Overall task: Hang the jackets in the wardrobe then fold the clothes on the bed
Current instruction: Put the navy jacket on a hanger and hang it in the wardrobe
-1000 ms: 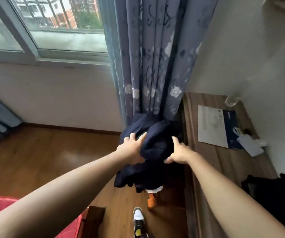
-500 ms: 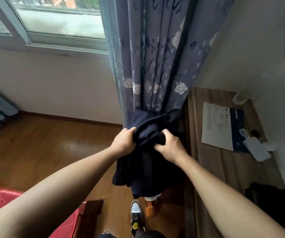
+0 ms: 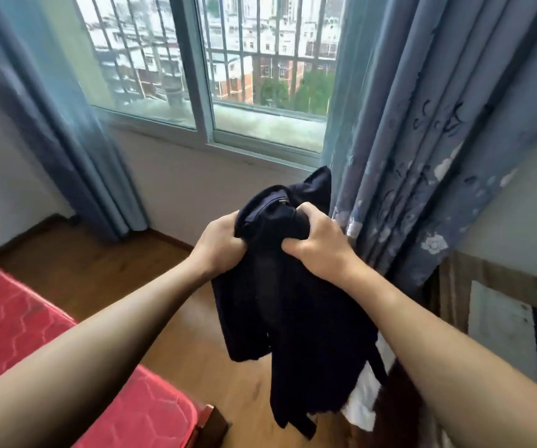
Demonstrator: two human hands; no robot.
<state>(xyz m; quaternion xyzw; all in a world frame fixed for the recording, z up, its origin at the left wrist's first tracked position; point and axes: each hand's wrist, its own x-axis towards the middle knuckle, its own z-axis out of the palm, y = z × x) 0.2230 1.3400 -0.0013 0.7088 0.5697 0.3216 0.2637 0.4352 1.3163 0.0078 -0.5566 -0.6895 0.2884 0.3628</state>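
Both the left hand (image 3: 220,245) and the right hand (image 3: 320,245) clutched the dark jacket (image 3: 293,302) at frame centre, fingers (image 3: 307,211) curled tight into its bunched top. No wardrobe showed; hanging seemed barely started, folding yet to come.

Head view, angled down, near hands (image 3: 270,247)

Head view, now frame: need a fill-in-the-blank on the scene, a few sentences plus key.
The navy jacket is gripped by exactly ____ hands: the left hand and the right hand.
The mattress at lower left is ____ in colour.
Right of the jacket hangs a blue flower-printed ____.
Outside the window stand metal ____.
Missing words: two; red; curtain; bars.
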